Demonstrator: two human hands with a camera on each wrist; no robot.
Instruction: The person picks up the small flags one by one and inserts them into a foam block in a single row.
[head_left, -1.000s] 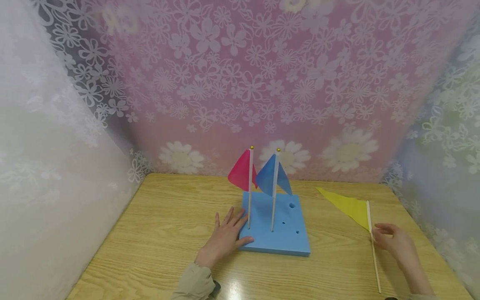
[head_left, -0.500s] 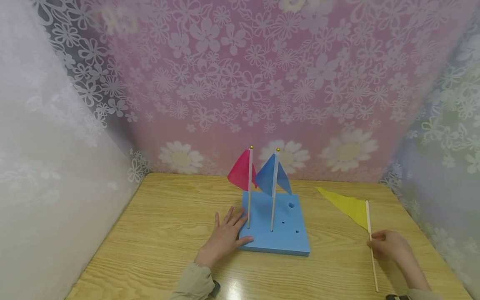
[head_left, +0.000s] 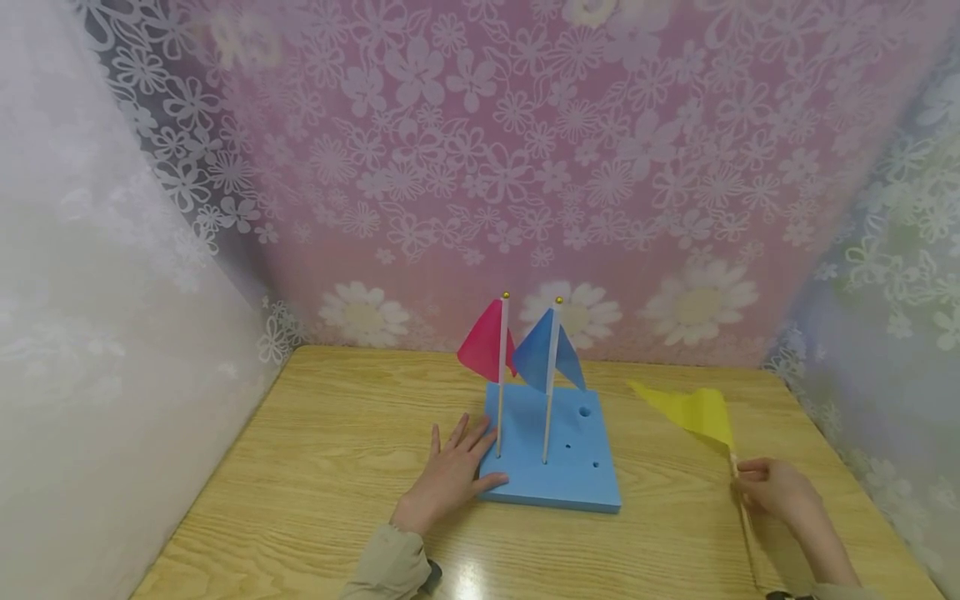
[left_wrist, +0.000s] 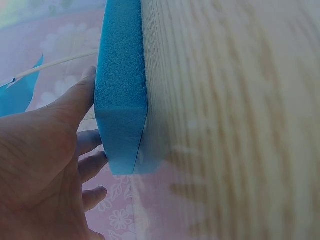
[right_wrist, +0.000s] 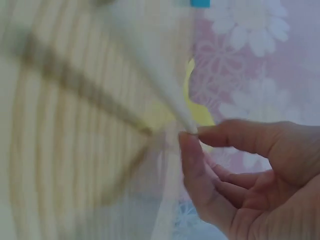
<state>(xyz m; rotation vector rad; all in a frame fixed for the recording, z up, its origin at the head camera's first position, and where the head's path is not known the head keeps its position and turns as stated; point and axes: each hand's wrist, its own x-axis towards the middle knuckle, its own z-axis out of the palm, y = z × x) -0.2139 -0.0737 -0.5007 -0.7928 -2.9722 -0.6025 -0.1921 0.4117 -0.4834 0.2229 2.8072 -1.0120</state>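
My left hand [head_left: 444, 483] rests with spread fingers on the left edge of a blue foam board [head_left: 562, 485]. Two small flags, one pinkish red [head_left: 483, 346] and one blue [head_left: 534, 352], stand upright in the board on thin sticks with gold tips. At the right, my right hand [head_left: 783, 493] pinches the stick of a yellow pennant flag [head_left: 693, 412] between thumb and index finger, just below the cloth. In the right wrist view the pale stick [right_wrist: 152, 75] runs up from the fingertips, partly blurred.
Several holes, one of them larger [head_left: 584, 412], show on the board's right half. Everything stands on a wood-grain table [head_left: 337, 417], with a flower-patterned pink cloth [head_left: 495, 167] behind and pale sheets at both sides.
My right hand has moved down the stick and taken hold of it. The yellow flag now tilts, its upper end shifted slightly left. My left hand has stayed on the board.
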